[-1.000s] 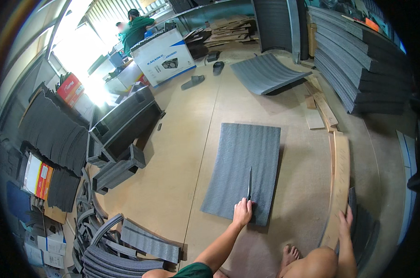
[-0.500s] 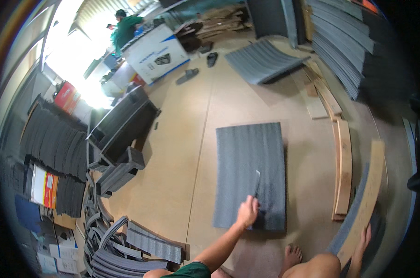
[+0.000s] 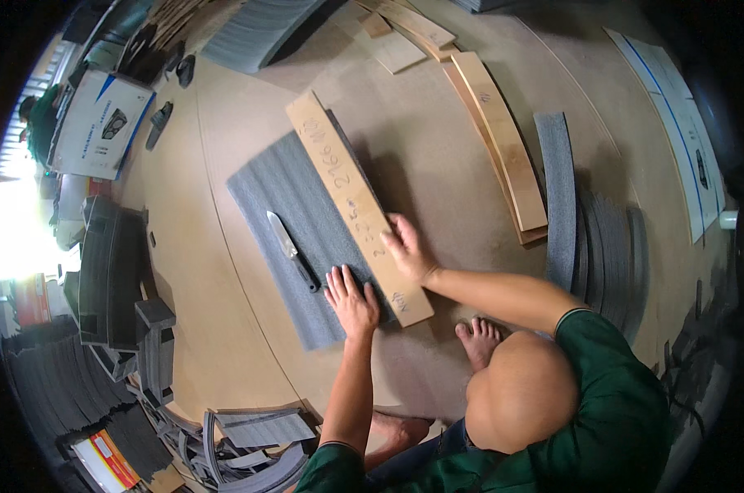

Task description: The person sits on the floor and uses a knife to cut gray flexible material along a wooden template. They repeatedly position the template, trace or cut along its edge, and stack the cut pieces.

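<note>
A grey foam sheet (image 3: 294, 246) lies on the floor in front of me. Palm down on its near part rests my left hand (image 3: 353, 306), open with the fingers spread. Just beyond those fingertips a kitchen knife (image 3: 287, 245) with a black handle lies flat on the foam, its blade pointing away from me. My right hand (image 3: 406, 249) grips the right edge of a long wooden board (image 3: 339, 177) with handwriting on it. The board lies slantwise along the sheet's right side, covering most of that edge.
Other wooden boards (image 3: 499, 148) lie to the right, beside upright grey foam strips (image 3: 558, 189). Foam offcuts (image 3: 265, 431) are heaped at lower left. A curved foam sheet (image 3: 261, 33) and a large white carton (image 3: 101, 123) stand farther off; a person (image 3: 39, 127) is behind the carton.
My left hand has let go of the knife, which now lies on the foam. My right hand has brought the board from the right onto the sheet. The view has turned right.
</note>
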Available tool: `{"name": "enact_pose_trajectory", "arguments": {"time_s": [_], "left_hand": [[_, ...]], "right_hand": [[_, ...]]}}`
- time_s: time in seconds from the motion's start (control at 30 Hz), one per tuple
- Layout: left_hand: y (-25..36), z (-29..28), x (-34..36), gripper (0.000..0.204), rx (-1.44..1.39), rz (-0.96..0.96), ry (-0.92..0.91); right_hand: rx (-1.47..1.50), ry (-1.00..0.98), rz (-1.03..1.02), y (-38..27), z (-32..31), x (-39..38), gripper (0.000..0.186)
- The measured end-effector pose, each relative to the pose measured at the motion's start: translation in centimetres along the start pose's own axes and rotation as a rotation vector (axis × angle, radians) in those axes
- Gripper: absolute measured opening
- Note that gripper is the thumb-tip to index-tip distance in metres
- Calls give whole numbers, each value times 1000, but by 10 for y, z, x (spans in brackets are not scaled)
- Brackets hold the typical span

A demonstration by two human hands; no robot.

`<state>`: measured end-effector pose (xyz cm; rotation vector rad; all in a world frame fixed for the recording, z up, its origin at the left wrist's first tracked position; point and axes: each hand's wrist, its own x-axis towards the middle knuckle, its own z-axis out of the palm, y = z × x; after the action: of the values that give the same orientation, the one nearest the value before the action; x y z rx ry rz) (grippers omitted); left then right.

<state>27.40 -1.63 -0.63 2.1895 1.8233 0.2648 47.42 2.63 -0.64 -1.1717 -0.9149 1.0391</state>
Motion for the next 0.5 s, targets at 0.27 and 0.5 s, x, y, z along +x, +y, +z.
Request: {"name": "enact_pose_trajectory", "arguments": {"time_s": [0.27, 0.5], "left_hand": [[-19, -17, 8, 76, -200, 190, -69], [36, -36, -50, 110, -16, 347, -377]], "right_hand": [[-160, 4, 224, 37, -2, -57, 60], [-105, 46, 424, 17, -5, -32, 54]]}}
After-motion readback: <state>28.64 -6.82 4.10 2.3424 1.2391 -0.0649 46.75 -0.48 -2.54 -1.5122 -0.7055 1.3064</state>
